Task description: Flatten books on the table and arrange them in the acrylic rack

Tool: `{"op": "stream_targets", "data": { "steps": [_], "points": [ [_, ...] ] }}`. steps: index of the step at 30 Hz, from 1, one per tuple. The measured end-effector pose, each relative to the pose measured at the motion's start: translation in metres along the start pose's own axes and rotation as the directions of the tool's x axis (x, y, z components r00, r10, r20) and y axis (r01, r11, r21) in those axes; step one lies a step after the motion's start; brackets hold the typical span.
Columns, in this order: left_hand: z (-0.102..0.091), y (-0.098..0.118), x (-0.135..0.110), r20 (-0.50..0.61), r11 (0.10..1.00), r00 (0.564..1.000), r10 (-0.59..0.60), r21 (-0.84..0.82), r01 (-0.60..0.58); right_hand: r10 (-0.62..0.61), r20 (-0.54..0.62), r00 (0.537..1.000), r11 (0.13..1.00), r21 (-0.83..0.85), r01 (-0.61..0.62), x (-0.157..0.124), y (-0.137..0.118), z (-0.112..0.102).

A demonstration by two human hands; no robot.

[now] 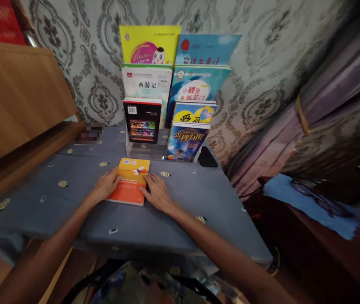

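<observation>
An orange and yellow book (131,181) lies on the cloth-covered table, with a barcode and a small white cartoon figure on the cover that faces up. My left hand (107,184) grips its left edge, thumb over the cover. At the opposite edge, my right hand (157,192) holds the book with its thumb against the cover; some fingertips are hidden. Just behind stands a clear book rack (145,152) with tiers of upright books. Its front tier holds a black book (143,122) on the left and a dark blue book (186,143) on the right.
Taller books, including a yellow one (151,36) and a blue one (208,46), stand in the rear tiers. A black phone (207,156) lies right of the rack. Wooden furniture (18,80) borders the left side; glasses (319,196) rest on a blue cloth (281,192) at right.
</observation>
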State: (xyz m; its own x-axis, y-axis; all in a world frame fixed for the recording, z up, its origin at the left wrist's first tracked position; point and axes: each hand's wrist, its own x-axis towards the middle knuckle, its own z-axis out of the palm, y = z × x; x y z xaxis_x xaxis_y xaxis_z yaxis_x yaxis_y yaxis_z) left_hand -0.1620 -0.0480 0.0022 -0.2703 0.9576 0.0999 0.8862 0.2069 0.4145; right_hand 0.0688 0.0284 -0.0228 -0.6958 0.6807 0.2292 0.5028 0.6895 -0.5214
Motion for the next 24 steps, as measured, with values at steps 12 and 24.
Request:
{"op": "stream_targets", "data": {
  "steps": [12,24],
  "points": [
    [0.001,0.001,0.004,0.316,0.398,0.915,-0.249,-0.828,0.394,-0.021,-0.031,0.999,0.996,0.084,0.024,-0.005,0.009,0.004],
    [-0.026,0.030,-0.001,0.081,0.379,0.996,-0.028,-0.922,0.085,0.165,0.104,0.981,0.526,0.832,-0.177,0.029,0.027,-0.011]
  ]
}}
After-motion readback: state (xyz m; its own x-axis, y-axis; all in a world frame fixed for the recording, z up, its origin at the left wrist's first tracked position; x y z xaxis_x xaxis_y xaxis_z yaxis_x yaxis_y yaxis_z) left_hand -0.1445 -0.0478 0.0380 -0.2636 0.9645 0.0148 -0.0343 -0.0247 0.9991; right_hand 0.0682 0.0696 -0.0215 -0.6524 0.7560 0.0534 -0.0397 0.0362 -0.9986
